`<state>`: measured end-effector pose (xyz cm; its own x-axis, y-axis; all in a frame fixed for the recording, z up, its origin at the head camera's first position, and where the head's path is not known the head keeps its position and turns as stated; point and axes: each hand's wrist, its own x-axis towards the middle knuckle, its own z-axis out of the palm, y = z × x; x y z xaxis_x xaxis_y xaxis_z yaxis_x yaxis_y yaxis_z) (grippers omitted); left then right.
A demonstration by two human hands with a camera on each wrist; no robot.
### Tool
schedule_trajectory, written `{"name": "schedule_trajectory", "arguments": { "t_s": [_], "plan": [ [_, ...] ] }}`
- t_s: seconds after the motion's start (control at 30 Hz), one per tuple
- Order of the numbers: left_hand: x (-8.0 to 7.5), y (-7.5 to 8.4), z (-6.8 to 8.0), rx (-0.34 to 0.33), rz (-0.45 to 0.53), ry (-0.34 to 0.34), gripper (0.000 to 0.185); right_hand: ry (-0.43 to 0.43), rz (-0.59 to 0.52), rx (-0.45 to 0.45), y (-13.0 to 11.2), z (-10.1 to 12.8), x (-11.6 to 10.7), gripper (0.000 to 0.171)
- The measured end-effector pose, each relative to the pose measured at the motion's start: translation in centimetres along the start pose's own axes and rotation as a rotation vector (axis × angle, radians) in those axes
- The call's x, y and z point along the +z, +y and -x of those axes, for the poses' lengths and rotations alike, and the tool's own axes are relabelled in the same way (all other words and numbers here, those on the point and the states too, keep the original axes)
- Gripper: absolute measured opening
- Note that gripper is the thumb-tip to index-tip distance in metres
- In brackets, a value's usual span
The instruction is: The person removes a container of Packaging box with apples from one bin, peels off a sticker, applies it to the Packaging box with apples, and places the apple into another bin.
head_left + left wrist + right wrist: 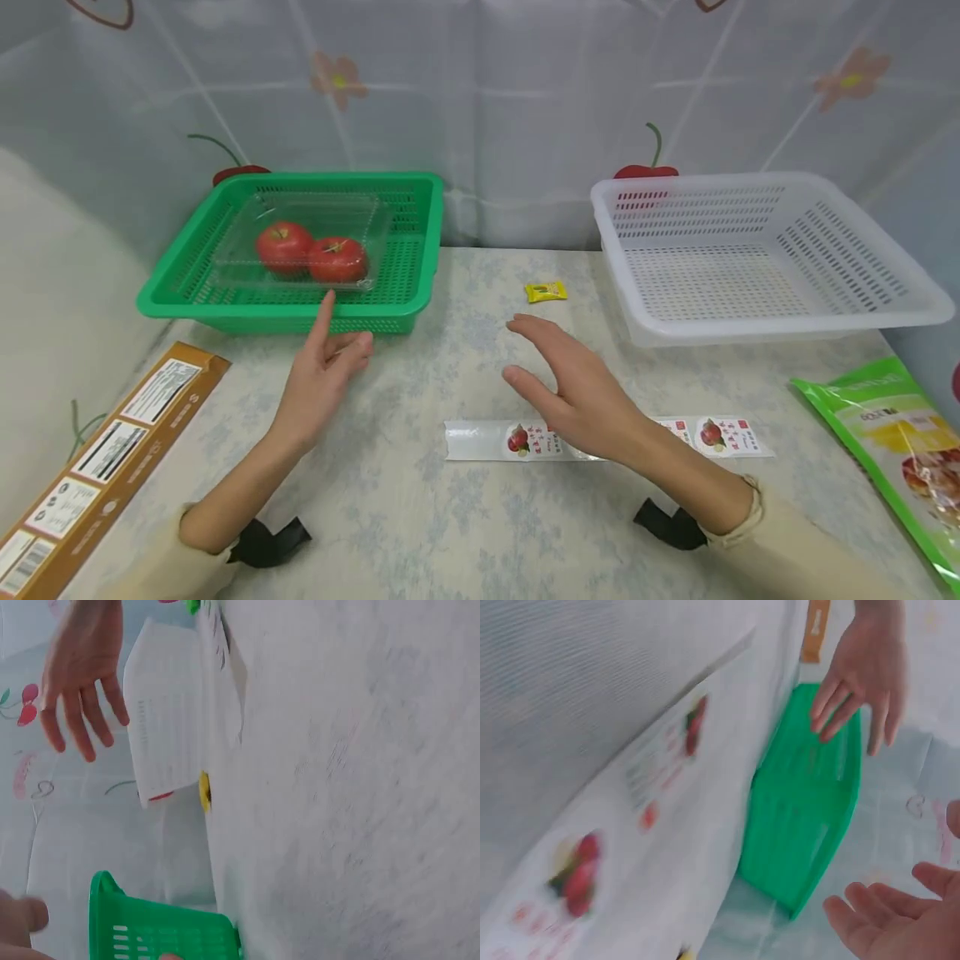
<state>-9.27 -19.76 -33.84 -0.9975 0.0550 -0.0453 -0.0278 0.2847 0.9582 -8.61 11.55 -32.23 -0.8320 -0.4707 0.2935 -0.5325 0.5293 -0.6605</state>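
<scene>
While both hands hover spread and empty, the left hand (pixel 318 379) nears the green basket (pixel 420 275) and the right hand (pixel 577 392) overhangs the sticker strip (pixel 480 439) on the table (pixel 420 517).

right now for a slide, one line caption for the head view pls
Two open hands, left hand and right hand, hover over a table between a green basket holding boxed tomatoes and an empty white basket.

Both bare forearms reached forward; the left hand (pixel 324 367) hovered with fingers loosely extended, the right hand (pixel 577 387) likewise spread, empty.
</scene>
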Motion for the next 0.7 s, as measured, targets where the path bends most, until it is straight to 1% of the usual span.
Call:
{"name": "schedule_trajectory", "arguments": {
  "t_s": [0.07,0.13,0.2,0.3,0.37,0.4,0.47,0.6,0.7],
  "plan": [
    [-0.5,0.3,-0.4,-0.062,0.088,0.063,0.083,-0.002,-0.103,0.001,-1.0,-1.3,0.6,0.05],
    [-1.0,0.5,-0.8,-0.109,0.163,0.118,0.083,-0.005,-0.219,0.005,-2.0,-2.9,1.2,0.049],
    [-1.5,0.6,-1.1,-0.146,0.193,0.163,0.081,-0.014,-0.332,0.023,-3.0,-4.8,1.8,0.047],
    [-2.2,0.7,-1.7,-0.179,0.212,0.212,0.077,-0.065,-0.466,0.101,-4.4,-8.3,2.9,0.047],
    [-2.5,0.7,-1.9,-0.183,0.223,0.241,0.075,-0.102,-0.539,0.191,-5.2,-10.8,3.8,0.05],
    [-2.5,0.7,-2.1,-0.181,0.245,0.253,0.075,-0.112,-0.564,0.247,-5.6,-12.0,4.3,0.051],
    [-2.5,0.6,-2.4,-0.171,0.277,0.282,0.076,-0.107,-0.626,0.367,-6.2,-14.5,5.4,0.058],
    [-2.2,0.4,-2.8,-0.148,0.355,0.322,0.079,-0.001,-0.746,0.586,-6.4,-18.8,7.8,0.07],
    [-2.2,0.3,-2.8,-0.144,0.41,0.341,0.083,0.051,-0.835,0.712,-5.8,-21.0,9.2,0.079]
  ]
}}
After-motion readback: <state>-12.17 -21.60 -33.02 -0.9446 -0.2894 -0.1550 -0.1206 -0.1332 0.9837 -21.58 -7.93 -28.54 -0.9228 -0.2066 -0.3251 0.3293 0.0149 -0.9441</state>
